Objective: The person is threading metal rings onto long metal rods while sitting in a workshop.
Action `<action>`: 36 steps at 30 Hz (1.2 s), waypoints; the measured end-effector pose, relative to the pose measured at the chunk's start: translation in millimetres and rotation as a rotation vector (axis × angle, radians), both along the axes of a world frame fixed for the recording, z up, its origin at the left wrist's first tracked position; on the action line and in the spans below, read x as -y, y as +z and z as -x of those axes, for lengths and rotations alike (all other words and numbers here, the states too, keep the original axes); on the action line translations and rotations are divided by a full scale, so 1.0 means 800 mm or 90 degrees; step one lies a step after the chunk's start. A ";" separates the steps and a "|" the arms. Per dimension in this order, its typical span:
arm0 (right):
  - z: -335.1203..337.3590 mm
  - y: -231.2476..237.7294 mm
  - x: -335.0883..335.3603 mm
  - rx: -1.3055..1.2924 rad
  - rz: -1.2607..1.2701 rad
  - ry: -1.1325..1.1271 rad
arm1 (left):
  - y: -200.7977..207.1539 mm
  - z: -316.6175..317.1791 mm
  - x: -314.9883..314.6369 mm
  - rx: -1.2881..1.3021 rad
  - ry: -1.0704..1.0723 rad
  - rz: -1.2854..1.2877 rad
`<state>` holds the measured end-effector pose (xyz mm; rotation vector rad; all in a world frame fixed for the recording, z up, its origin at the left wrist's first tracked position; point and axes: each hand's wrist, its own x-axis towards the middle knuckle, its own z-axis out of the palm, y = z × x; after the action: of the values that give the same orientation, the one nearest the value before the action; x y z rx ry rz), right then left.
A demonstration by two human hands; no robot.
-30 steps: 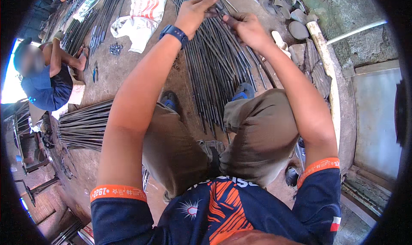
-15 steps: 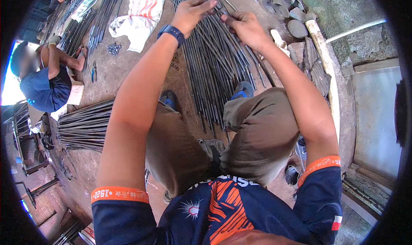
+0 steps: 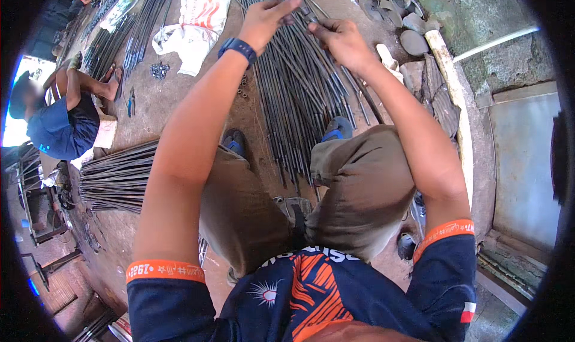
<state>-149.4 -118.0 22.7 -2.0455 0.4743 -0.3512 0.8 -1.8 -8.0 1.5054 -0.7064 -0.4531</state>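
Over the pile of long dark metal rods (image 3: 299,96), both my arms reach forward. My right hand (image 3: 344,42) is closed, thumb and fingers pinching a dark metal rod (image 3: 308,14) near its end. How far that rod runs is hard to make out against the pile. Just left of the rod's end is my left hand (image 3: 268,23), its index finger stretched out and a narrow gap between fingertip and metal. Its lower fingers are partly hidden. A dark watch (image 3: 239,47) sits on my left wrist.
A second bundle of rods (image 3: 117,177) lies to my left. Beyond it a person (image 3: 66,114) sits low, near pliers (image 3: 131,102). A white sack (image 3: 200,27) and a heap of small metal nuts (image 3: 159,70) lie on the floor. A pale pole (image 3: 449,72) runs along the right.
My left fingertip has come slightly away from the rod's end, which now shows more plainly in my right hand. The seated person's head has shifted a little.
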 end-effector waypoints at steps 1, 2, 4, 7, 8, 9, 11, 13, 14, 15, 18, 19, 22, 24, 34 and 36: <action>-0.003 0.003 -0.001 0.001 0.013 0.011 | 0.007 0.008 0.000 -0.004 -0.005 -0.016; -0.005 0.004 -0.002 0.003 0.026 0.021 | 0.012 0.013 -0.003 -0.009 -0.010 -0.032; -0.003 0.003 -0.002 0.020 0.031 0.023 | -0.027 -0.026 -0.014 -0.031 -0.011 -0.083; -0.003 -0.006 0.002 0.034 0.026 0.013 | -0.025 -0.033 -0.018 -0.035 0.051 -0.054; -0.001 -0.008 0.003 0.035 0.019 0.007 | -0.016 -0.020 -0.006 -0.037 0.045 -0.055; 0.001 -0.008 0.006 0.032 0.018 0.001 | -0.006 -0.006 0.007 0.021 0.023 -0.043; -0.006 0.003 -0.001 -0.025 0.033 0.031 | -0.012 -0.013 -0.001 0.036 0.008 -0.108; 0.000 0.008 -0.012 0.001 0.019 0.029 | -0.021 -0.032 -0.033 0.143 0.059 -0.156; 0.003 0.008 -0.013 0.023 0.005 0.017 | -0.020 -0.033 -0.039 0.248 0.098 -0.203; 0.001 0.004 -0.009 0.022 0.005 0.016 | -0.020 -0.032 -0.035 0.071 0.099 -0.106; 0.000 -0.005 -0.001 0.049 0.051 0.005 | 0.009 -0.005 -0.001 0.002 -0.010 0.015; -0.003 -0.001 -0.004 0.028 0.076 0.022 | 0.005 -0.010 -0.002 0.052 -0.016 -0.119; -0.001 0.006 -0.009 0.016 0.091 0.039 | -0.006 -0.024 -0.033 0.311 0.038 -0.227; -0.004 0.003 -0.006 0.024 0.079 0.036 | -0.009 -0.024 -0.030 0.255 0.068 -0.191; -0.006 -0.006 -0.002 0.032 0.090 0.010 | 0.013 -0.001 -0.024 0.205 0.013 -0.149; -0.005 -0.004 -0.003 0.020 0.093 0.009 | 0.010 0.010 -0.012 0.097 -0.006 -0.066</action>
<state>-145.4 -115.9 19.7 -2.1800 0.4256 -0.4206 -6.9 7.9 -0.2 1.6469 -0.8201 -0.3900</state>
